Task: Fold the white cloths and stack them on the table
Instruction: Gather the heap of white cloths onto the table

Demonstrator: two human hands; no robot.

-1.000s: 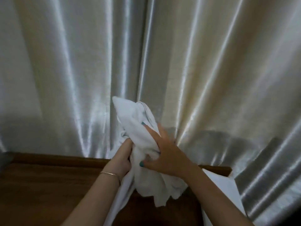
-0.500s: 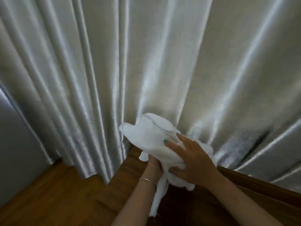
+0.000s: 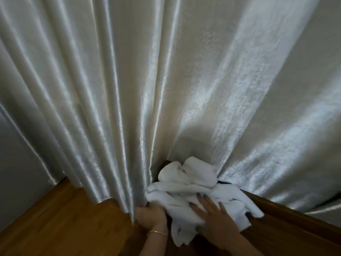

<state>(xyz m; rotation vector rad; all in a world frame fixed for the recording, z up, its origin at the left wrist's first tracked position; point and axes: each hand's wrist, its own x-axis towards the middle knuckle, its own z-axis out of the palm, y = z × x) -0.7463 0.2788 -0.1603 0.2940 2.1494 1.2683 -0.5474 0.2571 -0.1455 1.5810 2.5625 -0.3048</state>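
Note:
A crumpled bundle of white cloth (image 3: 186, 185) lies bunched on the corner of the dark wooden table (image 3: 287, 228), against the curtain. My right hand (image 3: 212, 217) rests flat on top of the bundle with its fingers spread. My left hand (image 3: 150, 216) grips the bundle's lower left edge from underneath, fingers curled, a thin bracelet on the wrist. Part of the cloth hangs over the table's near edge between my two hands.
A shiny cream curtain (image 3: 166, 80) fills most of the view and hangs right behind the table. Wooden floor (image 3: 64, 218) shows at the lower left, beside a grey wall (image 3: 16, 163).
The bundle has come down from mid-air onto the table corner. My right hand went from clasping it to lying flat on it. The camera has tilted and swung left.

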